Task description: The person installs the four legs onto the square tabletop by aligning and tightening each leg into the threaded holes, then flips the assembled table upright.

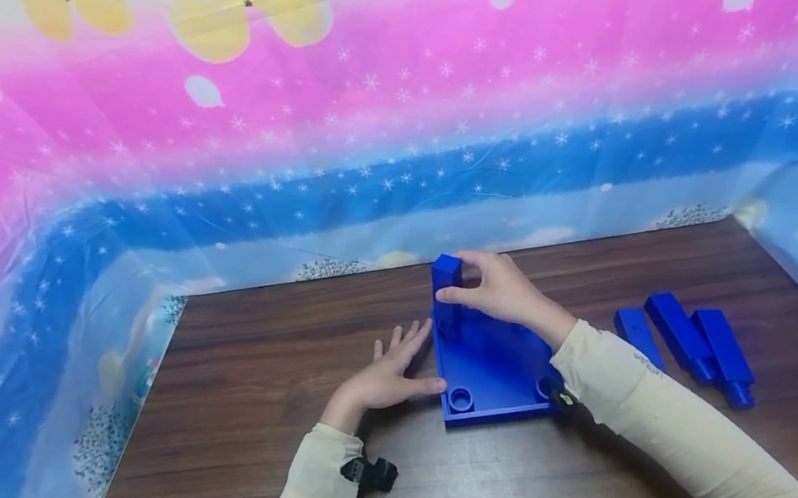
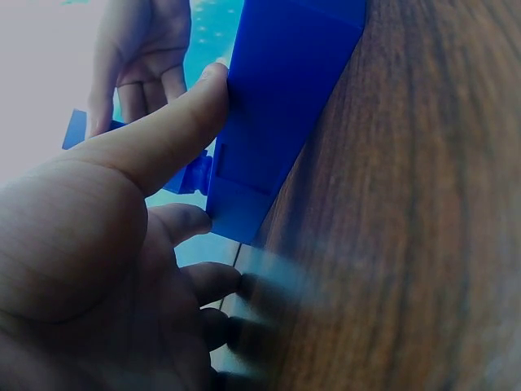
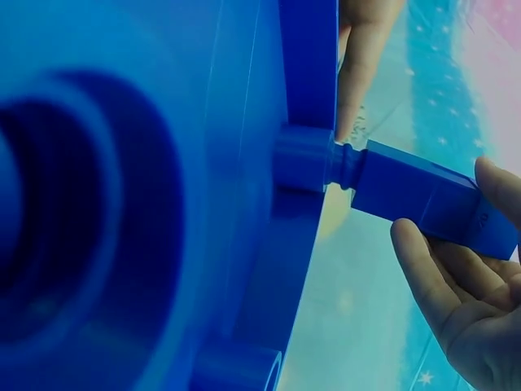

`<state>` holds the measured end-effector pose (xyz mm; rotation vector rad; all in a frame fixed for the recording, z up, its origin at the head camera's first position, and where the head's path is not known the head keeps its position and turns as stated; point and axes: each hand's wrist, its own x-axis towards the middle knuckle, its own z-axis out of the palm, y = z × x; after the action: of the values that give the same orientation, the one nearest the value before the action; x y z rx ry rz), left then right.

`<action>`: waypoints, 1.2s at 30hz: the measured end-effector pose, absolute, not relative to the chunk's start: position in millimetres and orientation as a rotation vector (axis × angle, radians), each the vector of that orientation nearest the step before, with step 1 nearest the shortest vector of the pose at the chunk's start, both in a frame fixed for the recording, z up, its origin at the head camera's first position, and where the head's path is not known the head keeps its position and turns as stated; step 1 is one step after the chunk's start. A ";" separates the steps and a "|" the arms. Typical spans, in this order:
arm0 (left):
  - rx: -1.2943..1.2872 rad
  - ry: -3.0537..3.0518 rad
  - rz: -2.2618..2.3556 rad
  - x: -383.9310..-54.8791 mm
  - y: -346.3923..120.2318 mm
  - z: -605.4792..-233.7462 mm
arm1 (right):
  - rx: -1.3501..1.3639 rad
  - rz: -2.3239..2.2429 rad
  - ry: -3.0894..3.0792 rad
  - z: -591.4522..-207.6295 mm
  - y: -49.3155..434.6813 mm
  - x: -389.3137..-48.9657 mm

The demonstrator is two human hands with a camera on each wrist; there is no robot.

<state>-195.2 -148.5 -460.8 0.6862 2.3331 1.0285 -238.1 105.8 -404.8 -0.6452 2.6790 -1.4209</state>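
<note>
A blue square tray-like board (image 1: 498,366) lies on the table, its raised rim and round corner sockets facing up. My right hand (image 1: 504,287) grips the upper part of a blue square leg (image 1: 446,281), thumb on the near side, upright over the far left corner. In the right wrist view the leg's threaded neck (image 3: 348,166) meets the socket (image 3: 305,159), with part of the thread showing outside it. My left hand (image 1: 389,378) touches the board's left side, fingers spread and fairly straight. The left wrist view shows its thumb (image 2: 183,122) against the board's side.
Three more blue legs lie on the table right of the board: one (image 1: 635,331) partly behind the right sleeve, one (image 1: 677,330) in the middle, one (image 1: 722,345) outermost. Near left is another socket (image 1: 460,400). A patterned cloth (image 1: 391,191) hangs behind the wooden table (image 1: 266,334).
</note>
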 end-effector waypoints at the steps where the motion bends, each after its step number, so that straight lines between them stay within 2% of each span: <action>1: 0.687 2.334 1.029 -195.3 -148.3 -460.9 | -0.651 -1.427 2.674 -404.9 106.2 -238.1; 20: 0.715 2.333 1.036 -195.1 -149.5 -463.4 | -0.955 -1.264 2.564 -396.6 115.4 -241.1; 36: 0.718 2.330 1.053 -193.7 -149.9 -462.9 | -0.847 -1.213 2.601 -394.0 114.9 -239.4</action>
<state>-193.7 -149.9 -462.9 0.7181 2.3302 1.0529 -239.4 114.9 -394.0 -0.8467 2.6014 -1.2127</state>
